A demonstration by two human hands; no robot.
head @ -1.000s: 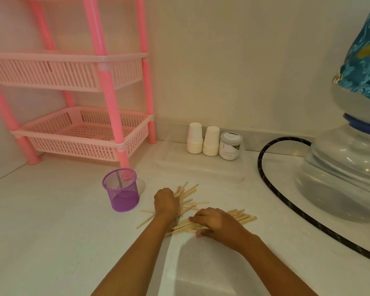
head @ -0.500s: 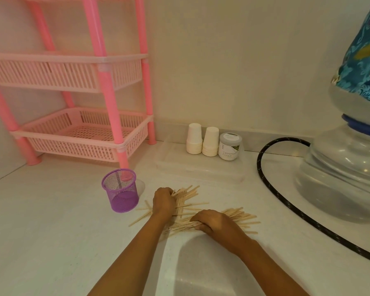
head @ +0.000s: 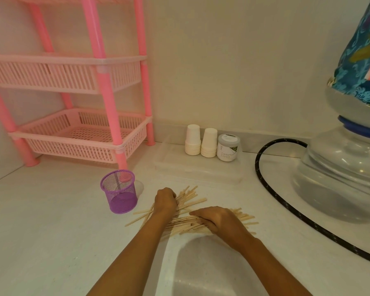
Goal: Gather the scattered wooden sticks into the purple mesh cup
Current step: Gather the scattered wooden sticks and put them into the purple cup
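A pile of thin wooden sticks (head: 190,222) lies spread on the white counter in front of me. My left hand (head: 165,200) is curled over the far left part of the pile, fingers closed around several sticks. My right hand (head: 217,218) lies palm down on the near right part, fingers pressing a bunch of sticks against the counter. The purple mesh cup (head: 119,194) stands upright just left of my left hand, apart from the sticks, and looks empty.
A pink plastic rack (head: 77,133) stands at the back left. A clear shallow tray (head: 198,171), two stacks of white paper cups (head: 192,139) and a small jar (head: 228,147) sit behind the sticks. A black hose (head: 271,189) and a large water bottle (head: 346,171) occupy the right.
Both hands have raked the sticks closer together; the right hand slid left and nearer over its bunch, and the left hand closed over the far sticks.
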